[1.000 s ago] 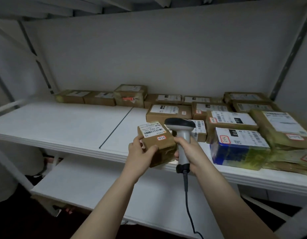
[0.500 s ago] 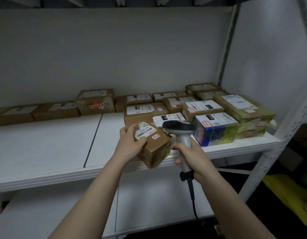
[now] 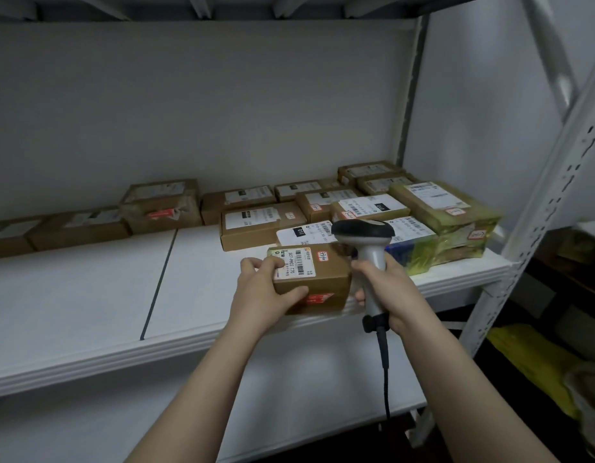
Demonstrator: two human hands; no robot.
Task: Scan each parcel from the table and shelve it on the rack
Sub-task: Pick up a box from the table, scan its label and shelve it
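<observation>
Cardboard parcel (image 3: 317, 279), held in the left hand's (image 3: 266, 292) curled fingers (image 3: 254, 263), seems mid-shelving at the rack shelf's (image 3: 88, 289) edge; right hand (image 3: 394, 292) grips the barcode scanner (image 3: 368, 248); next, slide inward and release.

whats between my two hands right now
The small brown parcel, gripped by the left hand; the right hand holds the scanner beside it. Head view.

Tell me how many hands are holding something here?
2: the left hand grips a brown parcel at the shelf's front edge; the right hand holds the scanner beside it.
</observation>
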